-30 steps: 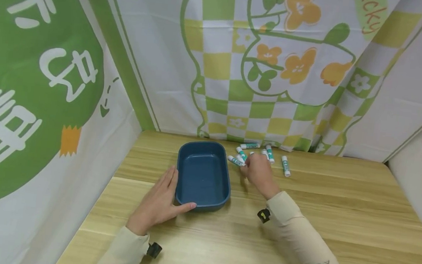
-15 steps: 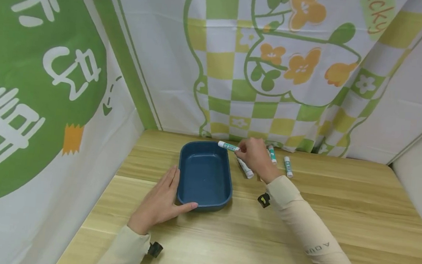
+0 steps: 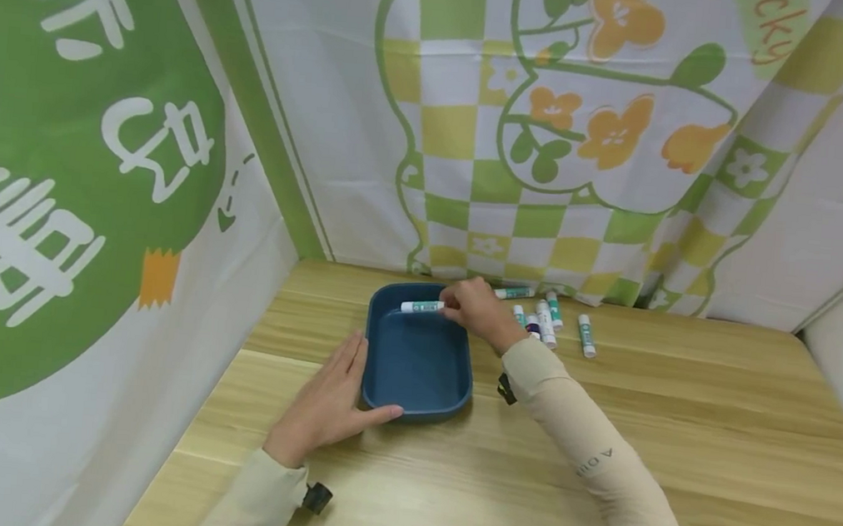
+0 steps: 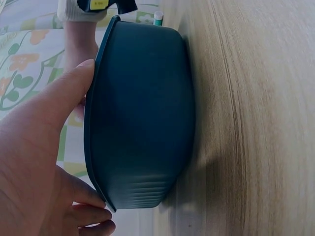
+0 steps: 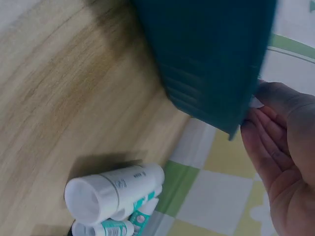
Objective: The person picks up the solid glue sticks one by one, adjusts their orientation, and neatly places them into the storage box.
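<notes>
My right hand [image 3: 479, 308] is over the far right corner of a dark blue rectangular tray [image 3: 419, 371], pinching one end of a white glue stick [image 3: 421, 306] with a teal label. The stick lies level above the tray's inside. In the right wrist view, the tray wall hides most of the held stick. My left hand [image 3: 326, 405] rests against the tray's left side, fingers fairly straight and thumb along the near rim. The left wrist view shows its thumb [image 4: 78, 81] touching the rim.
Several glue sticks lie in a loose group right of the tray, including a larger white tube [image 5: 115, 191]. Another glue stick [image 3: 586, 336] lies apart, farther right. A printed curtain [image 3: 513, 246] hangs behind the wooden table [image 3: 522, 489].
My right hand has picked a glue stick out of the group and carried it left, over the tray. My left hand has stayed at the tray. The view has shifted slightly.
</notes>
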Motion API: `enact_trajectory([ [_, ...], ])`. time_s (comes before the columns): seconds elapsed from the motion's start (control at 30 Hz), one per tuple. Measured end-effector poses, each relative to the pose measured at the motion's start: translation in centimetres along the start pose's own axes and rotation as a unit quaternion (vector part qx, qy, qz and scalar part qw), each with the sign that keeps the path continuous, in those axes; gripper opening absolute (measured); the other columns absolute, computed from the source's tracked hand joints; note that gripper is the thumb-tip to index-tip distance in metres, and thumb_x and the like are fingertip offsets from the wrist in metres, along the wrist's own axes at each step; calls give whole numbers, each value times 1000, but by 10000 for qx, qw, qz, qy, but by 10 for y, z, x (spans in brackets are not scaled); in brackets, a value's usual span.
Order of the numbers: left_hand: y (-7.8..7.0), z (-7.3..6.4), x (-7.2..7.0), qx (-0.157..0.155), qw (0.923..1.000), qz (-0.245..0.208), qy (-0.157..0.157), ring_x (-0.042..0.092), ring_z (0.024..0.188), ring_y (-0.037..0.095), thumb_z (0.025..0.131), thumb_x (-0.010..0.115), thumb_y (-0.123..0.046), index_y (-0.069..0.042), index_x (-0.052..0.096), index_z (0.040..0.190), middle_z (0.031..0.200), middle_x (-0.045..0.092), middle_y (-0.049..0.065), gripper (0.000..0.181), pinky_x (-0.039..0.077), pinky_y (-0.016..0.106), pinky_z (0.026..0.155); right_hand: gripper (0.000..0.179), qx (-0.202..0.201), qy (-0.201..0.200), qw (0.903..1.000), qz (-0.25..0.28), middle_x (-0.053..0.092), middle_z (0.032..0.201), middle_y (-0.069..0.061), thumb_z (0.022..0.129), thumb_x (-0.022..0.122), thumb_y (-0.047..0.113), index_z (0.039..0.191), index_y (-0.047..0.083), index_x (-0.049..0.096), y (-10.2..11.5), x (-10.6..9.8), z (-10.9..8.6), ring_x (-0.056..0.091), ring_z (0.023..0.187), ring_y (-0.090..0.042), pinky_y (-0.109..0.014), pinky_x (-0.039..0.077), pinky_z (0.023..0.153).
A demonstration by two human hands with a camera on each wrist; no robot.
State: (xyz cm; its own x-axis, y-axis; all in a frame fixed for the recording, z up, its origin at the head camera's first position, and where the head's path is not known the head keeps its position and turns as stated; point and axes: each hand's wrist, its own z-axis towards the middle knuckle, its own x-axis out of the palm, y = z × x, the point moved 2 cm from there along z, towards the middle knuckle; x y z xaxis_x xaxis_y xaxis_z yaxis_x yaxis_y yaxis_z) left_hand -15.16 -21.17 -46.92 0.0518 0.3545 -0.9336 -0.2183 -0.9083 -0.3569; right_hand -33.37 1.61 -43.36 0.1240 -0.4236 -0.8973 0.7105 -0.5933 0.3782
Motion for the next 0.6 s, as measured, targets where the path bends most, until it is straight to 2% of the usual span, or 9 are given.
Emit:
enact_trajectory([
  [0.17,0,0,-1,24,10000,-7,29,15,165,38,89,61,-81,5,12,167,177,6,21,126,27,55,132,18,-84,128,9993,-345,71,73,-3,99,75,13,82,9,74,0,11,10,58,62,-10,-29,51,61],
  [0.37,1,0,-2,-27,10000,27,59,16,165,40,89,63,-79,5,13,167,177,8,23,126,28,56,131,15,-133,405,9960,-789,75,81,-5,101,73,13,87,9,77,-1,21,21,63,67,-12,-31,55,66],
  [0.47,1,0,-2,-33,9999,47,90,16,165,39,89,63,-79,5,13,167,177,8,22,125,28,55,132,12,-86,644,9902,-1236,77,87,-5,101,72,13,92,9,78,1,25,25,70,73,-15,-33,60,70],
  [0.6,0,0,-1,-27,9999,1,109,15,166,38,89,62,-80,5,14,167,177,9,23,125,27,55,132,12,-120,882,9765,-1961,78,90,-9,101,70,11,92,9,78,3,29,29,74,81,-23,-39,63,73],
])
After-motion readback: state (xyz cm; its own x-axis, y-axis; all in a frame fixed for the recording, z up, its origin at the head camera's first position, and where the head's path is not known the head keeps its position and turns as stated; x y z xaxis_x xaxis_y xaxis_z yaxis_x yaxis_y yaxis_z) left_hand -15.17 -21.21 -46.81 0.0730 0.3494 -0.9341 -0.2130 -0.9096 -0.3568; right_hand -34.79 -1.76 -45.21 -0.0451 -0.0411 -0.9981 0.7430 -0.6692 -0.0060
